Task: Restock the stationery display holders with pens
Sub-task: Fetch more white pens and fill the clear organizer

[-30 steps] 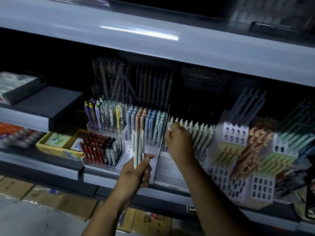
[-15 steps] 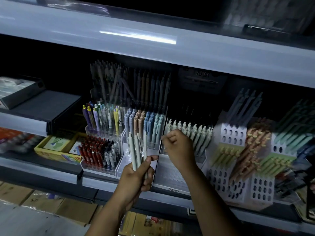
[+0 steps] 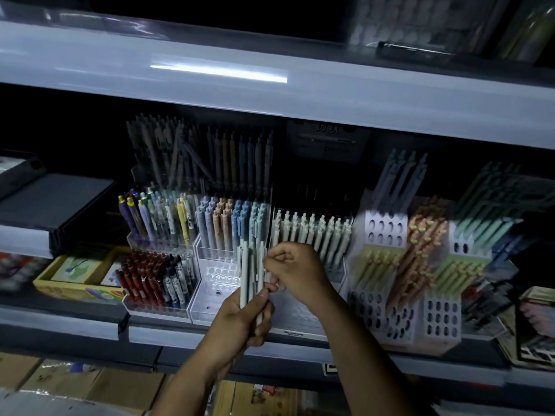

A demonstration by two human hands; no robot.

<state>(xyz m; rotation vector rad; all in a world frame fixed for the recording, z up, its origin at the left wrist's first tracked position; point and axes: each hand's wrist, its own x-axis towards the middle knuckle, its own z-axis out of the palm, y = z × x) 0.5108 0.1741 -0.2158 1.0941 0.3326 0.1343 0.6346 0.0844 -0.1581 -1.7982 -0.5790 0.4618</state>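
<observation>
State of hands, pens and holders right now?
left hand: grips pen bundle upright
right hand: pinches a pen at the bundle's top
pen bundle: held, not yet slotted
middle clear holder: front tier holes empty
pale pen row: slotted upright, back tier
red pens: slotted in holder

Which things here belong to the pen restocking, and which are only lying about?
Belong to the job: left hand holding the pale pen bundle; right hand pinching a pen in it; matching pale pens standing just behind.
Only lying about: red pens; yellow box; peach pens; cardboard boxes.
</observation>
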